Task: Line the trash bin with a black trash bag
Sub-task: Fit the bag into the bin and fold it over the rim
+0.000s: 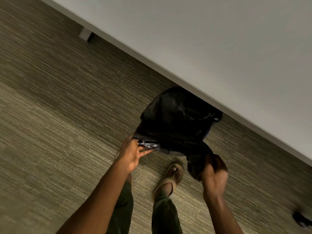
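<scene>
A black trash bag [177,120] bulges above the carpet, close to the wall's baseboard. My left hand [133,154] pinches the bag's lower left edge between thumb and fingers. At the bag's lower right, my right hand [214,171] is closed around a bunched corner of the plastic. Whether the bag covers a trash bin cannot be told; no bin surface shows.
A white wall [219,39] with a baseboard runs diagonally across the top right. Striped beige carpet [59,115] covers the floor. My sandalled foot [172,176] stands just below the bag. A small dark object [302,218] lies at the right edge.
</scene>
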A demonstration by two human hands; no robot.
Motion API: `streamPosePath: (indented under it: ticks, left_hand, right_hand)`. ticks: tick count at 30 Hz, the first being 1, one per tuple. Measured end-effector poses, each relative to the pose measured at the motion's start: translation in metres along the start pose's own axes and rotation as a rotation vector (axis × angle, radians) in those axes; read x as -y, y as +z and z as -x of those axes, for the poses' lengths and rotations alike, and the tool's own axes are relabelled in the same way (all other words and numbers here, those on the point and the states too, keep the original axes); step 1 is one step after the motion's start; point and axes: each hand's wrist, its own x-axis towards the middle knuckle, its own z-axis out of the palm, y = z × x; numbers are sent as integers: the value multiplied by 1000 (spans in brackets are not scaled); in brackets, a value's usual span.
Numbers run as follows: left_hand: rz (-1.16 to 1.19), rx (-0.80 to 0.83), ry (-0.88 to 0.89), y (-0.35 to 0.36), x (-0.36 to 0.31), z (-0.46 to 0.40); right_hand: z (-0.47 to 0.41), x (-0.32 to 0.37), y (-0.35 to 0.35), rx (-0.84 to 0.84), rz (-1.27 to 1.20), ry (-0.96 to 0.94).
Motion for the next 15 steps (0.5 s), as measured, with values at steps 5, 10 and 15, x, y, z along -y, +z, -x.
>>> streamPosePath:
  ticks: [5, 10, 15]
  left_hand:
    - [-109, -20, 139, 21, -31, 24]
    - [-495, -51, 425, 39, -77, 24]
    - [-827, -346, 772, 62, -99, -8]
  right_hand:
    - [-1, 43, -8, -61, -149, -49]
    - [-41, 75, -8, 6, -173, 86]
    - [-70, 88, 9, -35, -110, -35]
